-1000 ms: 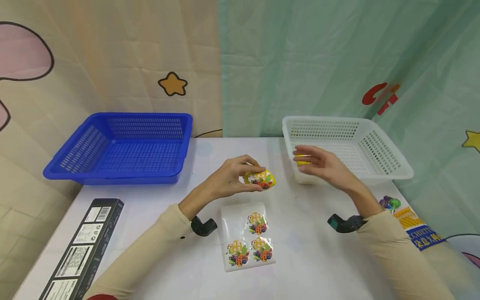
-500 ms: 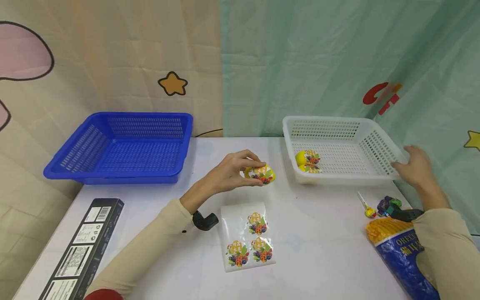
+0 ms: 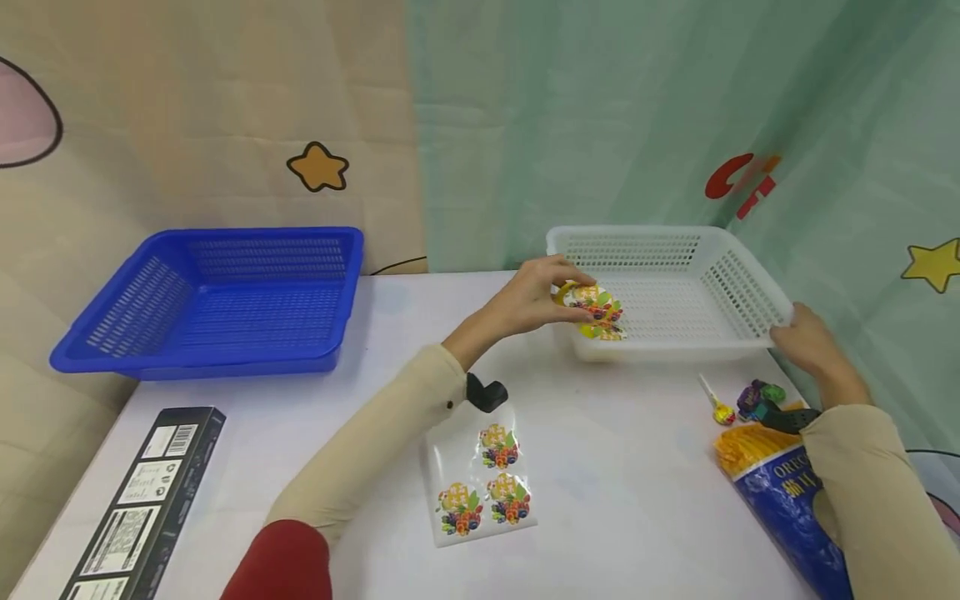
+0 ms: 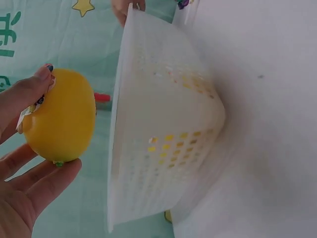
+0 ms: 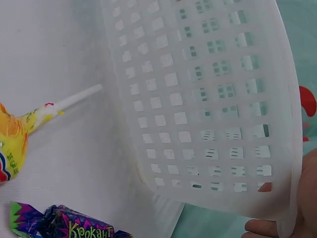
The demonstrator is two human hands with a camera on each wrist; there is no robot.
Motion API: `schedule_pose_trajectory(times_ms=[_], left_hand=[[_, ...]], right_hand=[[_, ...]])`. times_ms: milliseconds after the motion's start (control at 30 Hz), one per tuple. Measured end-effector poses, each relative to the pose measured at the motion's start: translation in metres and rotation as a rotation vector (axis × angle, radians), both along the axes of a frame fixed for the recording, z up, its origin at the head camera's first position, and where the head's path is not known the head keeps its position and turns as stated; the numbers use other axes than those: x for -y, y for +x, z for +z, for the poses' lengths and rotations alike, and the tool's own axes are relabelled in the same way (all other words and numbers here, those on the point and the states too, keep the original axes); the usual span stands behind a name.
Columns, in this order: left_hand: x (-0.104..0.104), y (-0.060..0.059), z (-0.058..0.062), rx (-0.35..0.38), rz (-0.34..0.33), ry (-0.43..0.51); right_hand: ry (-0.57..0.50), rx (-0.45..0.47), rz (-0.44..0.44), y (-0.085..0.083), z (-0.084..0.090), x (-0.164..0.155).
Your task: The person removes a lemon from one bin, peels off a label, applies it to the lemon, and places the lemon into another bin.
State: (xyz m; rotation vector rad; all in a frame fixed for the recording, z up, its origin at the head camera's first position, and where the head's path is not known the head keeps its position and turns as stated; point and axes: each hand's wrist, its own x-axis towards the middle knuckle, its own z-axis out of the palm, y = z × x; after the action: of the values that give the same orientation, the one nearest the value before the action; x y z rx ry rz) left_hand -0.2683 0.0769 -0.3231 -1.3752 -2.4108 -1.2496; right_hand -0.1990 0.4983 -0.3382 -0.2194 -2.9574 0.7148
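Observation:
My left hand (image 3: 525, 298) holds a yellow toy fruit (image 4: 62, 116) between thumb and fingers. The fruit has a green tip and a fruit-print sticker. It hangs above the left side of the white plastic basket (image 3: 675, 343), apart from the rim in the left wrist view. Below it, inside the basket, another yellow stickered fruit (image 3: 602, 332) partly shows. At the basket's right end, my right hand (image 3: 813, 346) grips the rim, with fingers curled under it in the right wrist view. A sheet of fruit stickers (image 3: 483, 533) lies on the table, partly beneath my left forearm.
A blue basket (image 3: 202, 364) stands at the back left, with a long black box (image 3: 142, 500) in front of it. Near my right forearm lie a lollipop (image 3: 722, 412), wrapped candies (image 3: 752, 398) and a blue pasta bag (image 3: 787, 492).
My left hand has carried the yellow toy fruit rightward to the white basket. My right hand has moved right, away from over the basket's left side, and now grips its right rim.

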Motion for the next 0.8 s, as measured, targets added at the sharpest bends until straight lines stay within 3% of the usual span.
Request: schedule_pose_trajectory(times_ms=[167,333,467,633,700,800], left_hand=[[-0.061,-0.016,0.003,0.022,-0.018,-0.144],[-0.106,-0.022,-0.006,0.063,-0.023,-0.211],[-0.128,-0.022,-0.012,0.083,-0.007,-0.253],[-0.149,-0.021,-0.018,0.111,0.042,-0.401],[-0.153,-0.021,-0.018,0.098,0.057,-0.470],[-0.157,-0.022,-0.020,0.072,0.058,-0.502]], right_hand=[[0.021,0.013,-0.042,0.001,0.004,0.004],[0.030,0.032,-0.090,-0.001,0.002,0.006],[0.016,0.032,-0.110,-0.004,0.001,0.009],[0.023,0.051,-0.133,-0.003,0.003,0.011],[0.026,0.051,-0.145,-0.003,0.003,0.012],[0.021,0.052,-0.159,-0.004,0.004,0.013]])
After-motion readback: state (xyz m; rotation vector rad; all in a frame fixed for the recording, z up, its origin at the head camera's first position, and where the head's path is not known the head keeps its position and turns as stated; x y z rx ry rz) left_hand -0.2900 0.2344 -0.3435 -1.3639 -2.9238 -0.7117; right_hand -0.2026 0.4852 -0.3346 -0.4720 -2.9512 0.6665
